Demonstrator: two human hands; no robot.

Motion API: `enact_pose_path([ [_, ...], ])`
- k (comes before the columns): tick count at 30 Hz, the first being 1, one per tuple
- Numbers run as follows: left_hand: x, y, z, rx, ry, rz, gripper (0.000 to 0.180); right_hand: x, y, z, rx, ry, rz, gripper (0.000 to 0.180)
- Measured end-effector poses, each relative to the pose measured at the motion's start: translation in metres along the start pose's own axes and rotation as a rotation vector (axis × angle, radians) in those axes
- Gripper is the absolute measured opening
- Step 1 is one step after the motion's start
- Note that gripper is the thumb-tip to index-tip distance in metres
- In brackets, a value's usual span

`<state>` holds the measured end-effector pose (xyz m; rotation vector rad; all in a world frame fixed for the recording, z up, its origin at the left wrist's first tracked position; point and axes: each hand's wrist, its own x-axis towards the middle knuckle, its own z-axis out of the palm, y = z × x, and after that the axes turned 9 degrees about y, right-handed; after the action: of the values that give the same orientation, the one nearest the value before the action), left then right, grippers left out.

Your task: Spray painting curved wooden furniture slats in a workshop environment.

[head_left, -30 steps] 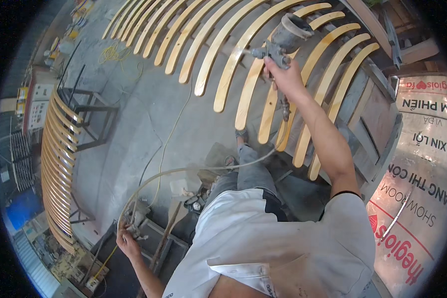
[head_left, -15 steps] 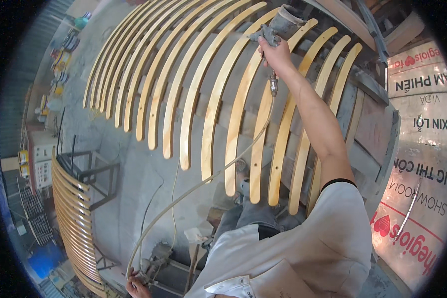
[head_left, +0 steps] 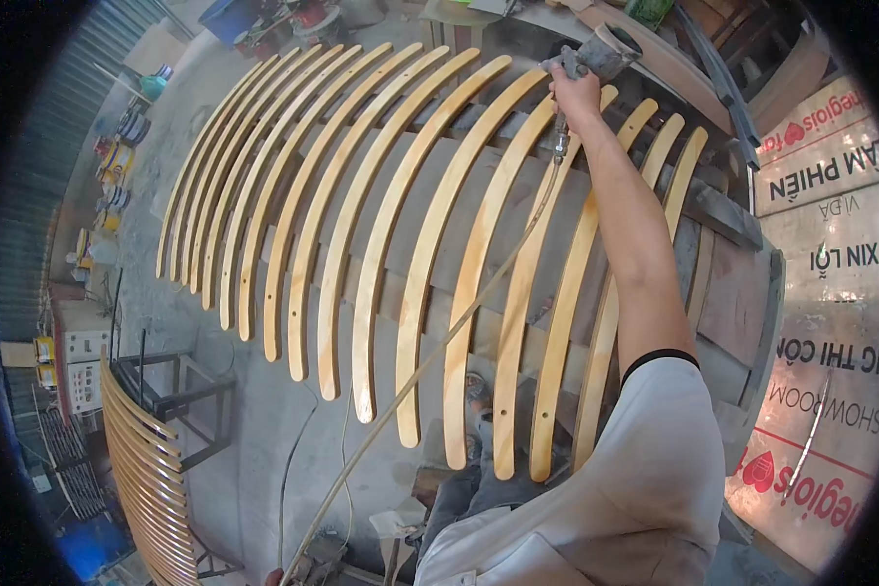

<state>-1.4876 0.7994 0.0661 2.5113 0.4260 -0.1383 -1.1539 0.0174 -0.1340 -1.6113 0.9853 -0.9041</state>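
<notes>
Corrugated wall (head_left: 54,146): upper left | Cans (head_left: 115,168): stand near wall | Pale box (head_left: 86,344): left | Silver printed sheeting (head_left: 818,337): right | Blue object (head_left: 90,549): lower left, possibly a tub

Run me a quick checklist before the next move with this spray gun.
1. Right hand firmly on the spray gun: ok, it looks wrapped round the handle.
2. Hose joined to the gun: ok, the metal coupling sits below the handle.
3. Hose clear of the curved wooden slats: cannot tell; it crosses in front of several, but contact is unclear.
4. Left hand on the hose: cannot tell, only a sliver shows at the lower edge.
5. Enough liquid in the cup: cannot tell, its contents are hidden.
6. Nearest slats spaced apart: ok, gaps show between them.
</notes>
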Motion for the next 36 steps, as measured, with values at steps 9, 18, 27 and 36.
enact_pose_path([
  [9, 0.001, 0.013, 0.004, 0.013, -0.021, -0.039, 0.033, -0.007, -0.008, 0.025, 0.033, 0.006, 0.003, 0.035],
  [18, -0.008, -0.029, -0.006, -0.185, 0.112, -0.135, 0.035, -0.136, -0.037, 0.027, 0.02, -0.311, 0.027, 0.022],
  [27, -0.01, -0.11, -0.029, -0.044, 0.196, -0.029, 0.041, -0.265, -0.061, 0.008, -0.059, -0.644, 0.079, 0.022],
  [36, -0.012, -0.166, -0.051, -0.029, 0.178, -0.035, 0.042, -0.392, -0.07, -0.039, -0.076, -0.769, 0.121, 0.028],
])
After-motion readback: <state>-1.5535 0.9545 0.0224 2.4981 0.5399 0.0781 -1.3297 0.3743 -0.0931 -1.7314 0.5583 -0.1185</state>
